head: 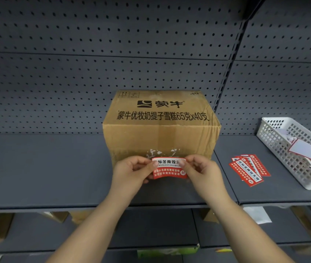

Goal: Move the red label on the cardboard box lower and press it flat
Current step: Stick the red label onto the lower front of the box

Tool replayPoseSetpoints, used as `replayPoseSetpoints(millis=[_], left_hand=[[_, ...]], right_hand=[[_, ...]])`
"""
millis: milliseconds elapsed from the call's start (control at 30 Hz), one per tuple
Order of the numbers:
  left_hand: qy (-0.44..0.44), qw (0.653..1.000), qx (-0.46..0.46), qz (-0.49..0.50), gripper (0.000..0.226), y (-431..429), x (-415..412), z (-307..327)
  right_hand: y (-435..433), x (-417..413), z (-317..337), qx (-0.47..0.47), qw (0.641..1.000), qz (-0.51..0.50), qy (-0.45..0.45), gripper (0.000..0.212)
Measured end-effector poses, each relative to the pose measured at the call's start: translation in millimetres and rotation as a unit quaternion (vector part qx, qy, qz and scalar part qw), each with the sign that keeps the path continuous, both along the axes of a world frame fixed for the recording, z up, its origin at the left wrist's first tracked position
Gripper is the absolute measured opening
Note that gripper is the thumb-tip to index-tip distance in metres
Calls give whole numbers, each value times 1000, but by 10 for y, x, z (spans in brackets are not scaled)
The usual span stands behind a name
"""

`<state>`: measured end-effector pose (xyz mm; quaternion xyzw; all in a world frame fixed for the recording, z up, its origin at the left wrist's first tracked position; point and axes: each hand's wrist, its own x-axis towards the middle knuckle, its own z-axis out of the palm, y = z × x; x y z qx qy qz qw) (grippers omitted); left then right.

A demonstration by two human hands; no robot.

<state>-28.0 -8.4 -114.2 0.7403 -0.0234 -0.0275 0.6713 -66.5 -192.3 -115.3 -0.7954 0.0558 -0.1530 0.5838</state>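
A brown cardboard box point(160, 130) with black printed characters stands on a grey shelf point(46, 168). White torn paper residue point(160, 153) marks the lower part of its front face. Just below that residue, the red and white label point(169, 168) is held in front of the box's bottom edge. My left hand point(132, 172) pinches the label's left end. My right hand point(201, 171) pinches its right end. The label's lower edge curves slightly; I cannot tell whether it touches the box.
A small stack of similar red labels point(249, 170) lies on the shelf to the right of the box. A white plastic mesh basket point(276, 143) with papers stands at far right. Grey pegboard point(113, 54) backs the shelf. A lower shelf holds cardboard pieces.
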Motion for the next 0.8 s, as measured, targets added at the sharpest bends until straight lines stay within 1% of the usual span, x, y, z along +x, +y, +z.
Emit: replayPoseSetpoints(millis=[100, 233, 300, 400, 500, 667, 800], left_hand=[[-18, 999, 24, 27, 13, -28, 20, 7], [-112, 987, 104, 39, 17, -38, 47, -15], [-164, 972, 166, 41, 20, -23, 51, -37], [-232, 935, 258, 71, 19, -24, 48, -14], [-270, 914, 288, 92, 19, -26, 64, 9], [-281, 903, 309, 99, 22, 3, 99, -8], [-284, 898, 321, 99, 23, -2, 134, -13]], right_hand=[[7, 10, -19, -61, 997, -23, -34, 11], [-30, 36, -56, -193, 976, -52, -85, 31], [-44, 75, -97, -261, 956, -65, -120, 30], [-33, 147, -124, -333, 925, -88, -160, 29], [-16, 203, -122, -368, 909, -90, -172, 34], [18, 243, -126, -390, 901, -83, -173, 42], [35, 268, -135, -394, 898, -88, -176, 38]])
